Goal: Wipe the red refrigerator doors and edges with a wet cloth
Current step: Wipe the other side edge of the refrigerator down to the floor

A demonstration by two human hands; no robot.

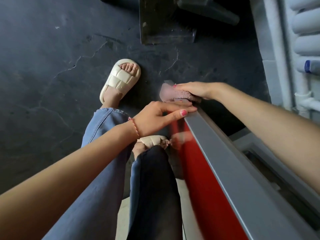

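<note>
I look straight down along an open red refrigerator door (199, 170) with a grey top edge (225, 153). My right hand (194, 90) presses a pink cloth (170, 93) onto the far corner of that grey edge, fingers fairly flat on top of it. Part of the cloth sticks out beyond the corner, blurred. My left hand (159, 116) holds the door's corner just below, its thumb lying along the grey edge and its fingers on the red face.
The dark cracked floor (52, 66) lies below, with my feet in cream sandals (121, 78) and jeans. At the right is the open fridge interior (304, 49) with white shelves. A dark object (166, 23) stands on the floor ahead.
</note>
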